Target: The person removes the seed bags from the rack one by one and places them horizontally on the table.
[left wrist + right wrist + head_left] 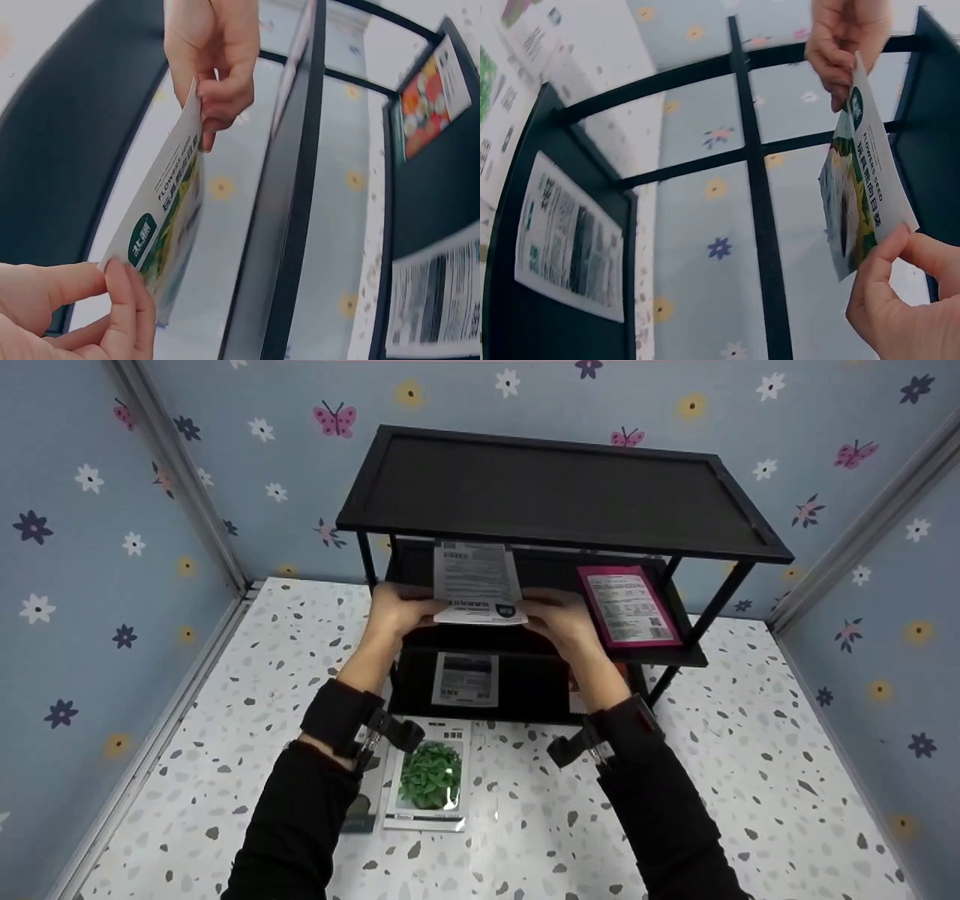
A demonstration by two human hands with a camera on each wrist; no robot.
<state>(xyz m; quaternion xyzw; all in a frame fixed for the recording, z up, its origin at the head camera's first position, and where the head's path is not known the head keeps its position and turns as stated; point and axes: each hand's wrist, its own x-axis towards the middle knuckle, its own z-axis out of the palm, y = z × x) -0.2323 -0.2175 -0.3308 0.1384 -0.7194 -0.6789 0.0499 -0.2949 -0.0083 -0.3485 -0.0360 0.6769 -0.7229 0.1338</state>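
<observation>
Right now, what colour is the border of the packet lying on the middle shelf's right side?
Pink, clearest in the head view: pink-bordered flat packet.

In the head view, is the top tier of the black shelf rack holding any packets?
No: the black metal shelf rack's top tier shows only bare dark surface.

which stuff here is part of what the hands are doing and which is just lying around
In use:
- white seed packet
- left hand
- right hand
- black shelf

Lying about:
- pink packet
- grey packet on the bottom shelf
- green-leaf packet on the floor
</observation>
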